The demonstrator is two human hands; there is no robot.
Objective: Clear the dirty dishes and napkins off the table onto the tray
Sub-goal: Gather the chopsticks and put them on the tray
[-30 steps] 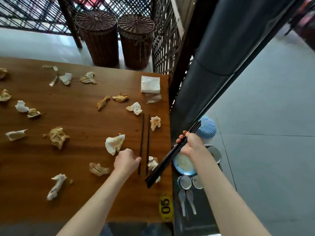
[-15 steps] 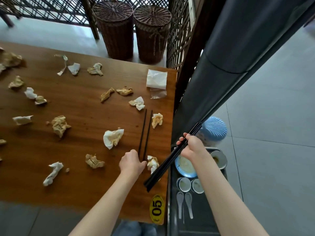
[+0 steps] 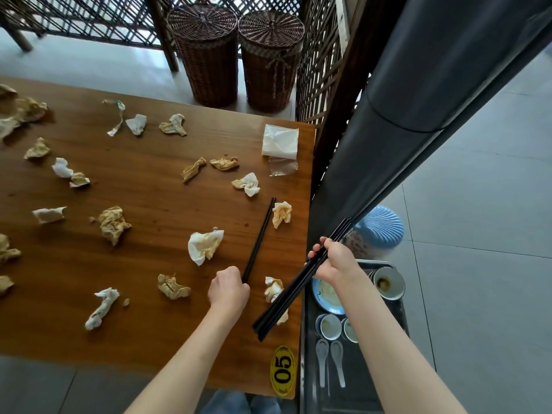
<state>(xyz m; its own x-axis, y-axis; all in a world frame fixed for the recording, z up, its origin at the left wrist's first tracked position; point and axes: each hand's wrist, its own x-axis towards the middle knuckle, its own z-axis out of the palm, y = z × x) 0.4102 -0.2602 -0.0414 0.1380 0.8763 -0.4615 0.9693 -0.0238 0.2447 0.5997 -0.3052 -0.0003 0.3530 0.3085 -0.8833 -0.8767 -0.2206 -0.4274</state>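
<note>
Where half a second ago two black chopsticks lay parallel and apart on the table (image 3: 143, 222), the pair of chopsticks (image 3: 259, 238) now lies together, its near end gripped by the curled left hand (image 3: 228, 289). The right hand (image 3: 334, 261) is closed around a bundle of chopsticks (image 3: 294, 289) above the table's edge beside the tray (image 3: 363, 380). Crumpled napkins (image 3: 205, 245) lie scattered beyond.

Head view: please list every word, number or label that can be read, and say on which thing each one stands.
"05": black digits on a yellow oval sticker at the near right corner of the wooden table.
No other text is readable; the napkin pack shows no legible print.
</note>
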